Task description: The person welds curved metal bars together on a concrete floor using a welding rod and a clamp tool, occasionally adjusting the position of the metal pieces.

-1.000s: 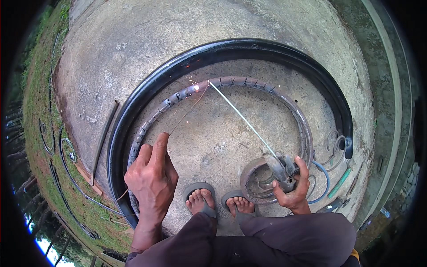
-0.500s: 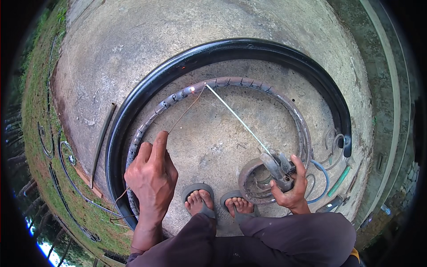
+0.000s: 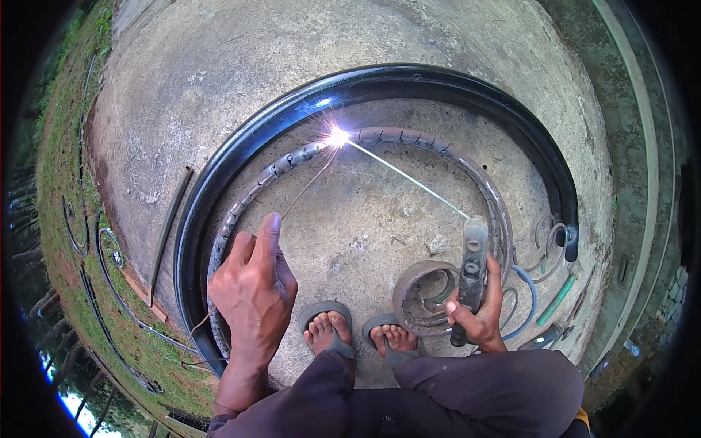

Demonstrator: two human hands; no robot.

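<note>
Metal pipe [image 3: 398, 136] partly behind glare [image 3: 336, 137]

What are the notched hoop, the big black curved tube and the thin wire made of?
Notched hoop: probably metal, dull brownish-grey; sparks burst at its surface.
Black tube: glossy, perhaps painted metal or plastic; smooth highlights.
Wire: likely metal, dull brown, judging by its slim, straight length.

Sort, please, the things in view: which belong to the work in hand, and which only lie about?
In use:
- rod holder in the right hand
- pale rod
- thin wire in the left hand
- notched curved pipe

Seemingly lying about:
- black curved tube
- dark bar
- green-handled tool
</note>
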